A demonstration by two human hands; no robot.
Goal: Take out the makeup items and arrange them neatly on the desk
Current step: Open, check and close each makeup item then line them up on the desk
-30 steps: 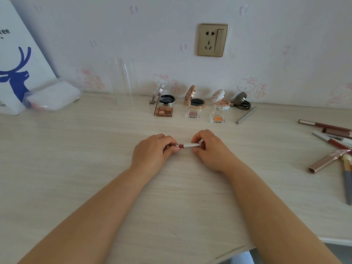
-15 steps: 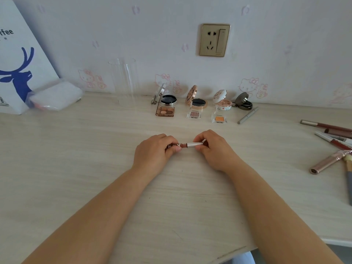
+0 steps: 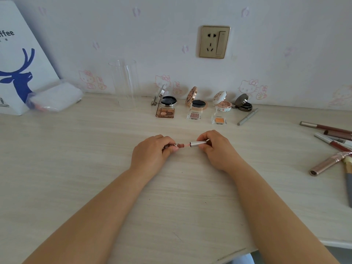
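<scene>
The desk (image 3: 80,168) spreads wide under both hands; a row of compacts (image 3: 196,103) stands beyond them, loose tubes (image 3: 331,143) lie well off to the right hand's side. The left hand (image 3: 152,155) pinches the lip gloss tube (image 3: 174,145); the right hand (image 3: 217,151) pinches its silver cap (image 3: 198,143), drawn slightly off so a pink stem shows between. Pulled askew, the wand could smear the desk; a loose pinch could let the tube roll away.

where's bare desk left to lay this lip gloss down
Bare patches: the desk left of the left hand, up to the plastic pouch; also between the right hand and the pile of tubes. The compacts crowd the wall.
</scene>
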